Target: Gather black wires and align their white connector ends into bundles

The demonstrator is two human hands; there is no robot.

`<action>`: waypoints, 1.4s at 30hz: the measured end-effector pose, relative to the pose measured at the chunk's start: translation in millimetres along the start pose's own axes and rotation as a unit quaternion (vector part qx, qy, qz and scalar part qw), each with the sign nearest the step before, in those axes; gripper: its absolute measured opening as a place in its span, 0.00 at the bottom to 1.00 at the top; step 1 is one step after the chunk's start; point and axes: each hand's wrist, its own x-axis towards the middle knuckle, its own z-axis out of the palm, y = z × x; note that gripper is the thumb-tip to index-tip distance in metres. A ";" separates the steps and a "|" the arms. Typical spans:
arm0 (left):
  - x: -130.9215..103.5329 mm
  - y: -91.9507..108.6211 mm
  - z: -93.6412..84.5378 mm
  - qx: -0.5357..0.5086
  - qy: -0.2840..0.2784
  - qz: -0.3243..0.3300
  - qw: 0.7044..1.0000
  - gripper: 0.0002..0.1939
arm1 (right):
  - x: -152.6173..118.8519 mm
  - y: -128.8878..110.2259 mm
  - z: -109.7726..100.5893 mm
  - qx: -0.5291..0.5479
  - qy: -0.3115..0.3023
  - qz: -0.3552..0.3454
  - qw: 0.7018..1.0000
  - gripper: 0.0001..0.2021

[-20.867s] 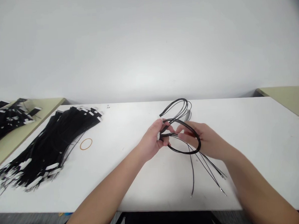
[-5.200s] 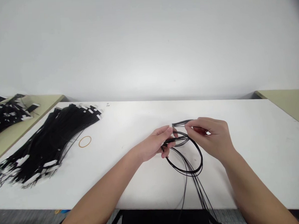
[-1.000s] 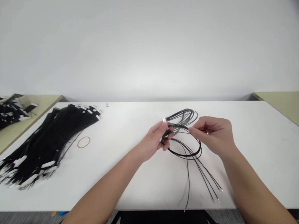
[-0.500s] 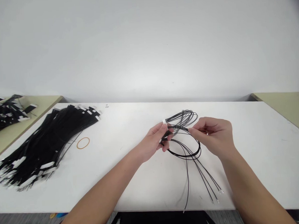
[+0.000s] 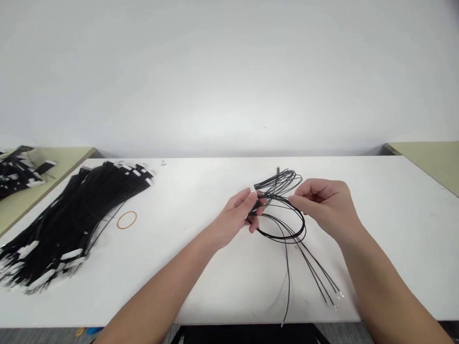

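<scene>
So the thing in hand is a bunch of thin black wires (image 5: 284, 225), coiled into a loop that hangs just over the white worktop (image 5: 204, 276), roughly at its middle. The left hand (image 5: 237, 218) is closed on the loop's left side, pinching the spot where the strands cross, with a small white connector end poking out right above the fingertips. The right hand (image 5: 325, 205) sits on the loop's right side, thumb and forefinger pinched on a few strands at the top right; the other fingers are loosely curled.

The loop lies right between the two hands, so neither is really nearer, both are touching it. A second, smaller fan of strands arcs up behind the loop, toward the wall. The long axis is the loose tails: they run from the loop's bottom toward the near edge of the worktop, splaying down and to the right, with small metal tips at the ends. One tail reaches just about to the edge, under the right forearm's side.

Further out from the loop, well off to its left, there's a yellow rubber band (image 5: 126, 219) lying flat, and past that a big pile (image 5: 63, 222) of the same black leads with white tags. Beyond that, on a beige table (image 5: 65, 157) at far left, another heap (image 5: 6, 171).
</scene>
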 end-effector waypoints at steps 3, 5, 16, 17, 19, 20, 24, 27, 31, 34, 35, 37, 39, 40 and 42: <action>0.0 -0.5 -0.2 0.001 0.001 -0.001 1.000 0.20 | 0.0 -0.3 -0.5 -0.008 -0.017 0.000 1.000 0.07; 0.1 -0.4 -0.2 0.004 -0.001 0.001 1.000 0.20 | 0.3 0.3 -0.8 -0.009 -0.018 0.000 1.000 0.07; 0.5 0.7 0.9 0.039 -0.011 0.010 0.999 0.19 | 3.5 1.0 -0.3 0.004 0.015 0.008 1.000 0.09; 0.5 0.5 1.0 0.039 -0.011 0.013 0.999 0.19 | 3.3 0.5 -0.3 -0.006 0.014 0.008 1.000 0.10; 0.7 0.1 1.2 0.037 -0.006 0.019 0.999 0.18 | 3.3 0.5 -1.1 -0.016 0.004 0.017 1.000 0.10; 0.8 -0.2 1.3 0.036 -0.004 0.020 0.999 0.18 | 3.8 1.3 -2.0 -0.014 -0.006 0.024 1.000 0.10; 1.3 -1.3 1.7 0.037 -0.001 0.021 0.999 0.18 | 7.5 8.5 -7.6 0.018 -0.038 0.046 0.998 0.12; 1.3 -2.2 1.4 0.039 -0.002 0.024 0.999 0.18 | 9.8 13.1 -10.9 0.039 -0.068 0.063 0.995 0.13; 1.6 -5.2 -0.3 0.069 0.001 0.029 0.997 0.19 | 11.2 14.8 -13.6 0.067 -0.103 0.087 0.989 0.13; 2.0 -7.4 -1.0 0.107 0.003 0.040 0.993 0.20 | 10.9 13.3 -13.0 0.054 -0.103 0.073 0.991 0.14; 2.0 -7.6 -0.9 0.109 0.002 0.040 0.993 0.20 | 10.3 12.1 -11.6 0.044 -0.096 0.065 0.992 0.13; 1.9 -6.9 -0.2 0.096 -0.002 0.035 0.995 0.19 | 8.0 9.0 -6.8 0.022 -0.079 0.042 0.996 0.11; 1.5 -5.2 1.0 0.083 -0.008 0.029 0.996 0.20 | 4.7 5.5 -0.3 -0.004 -0.077 0.015 0.997 0.08; 1.1 -4.2 1.7 0.081 -0.012 0.027 0.996 0.20 | 3.0 3.9 3.0 -0.014 -0.084 0.001 0.996 0.08; 0.4 -2.5 3.0 0.082 -0.023 0.027 0.996 0.20 | -0.2 1.5 8.9 -0.020 -0.101 -0.026 0.994 0.09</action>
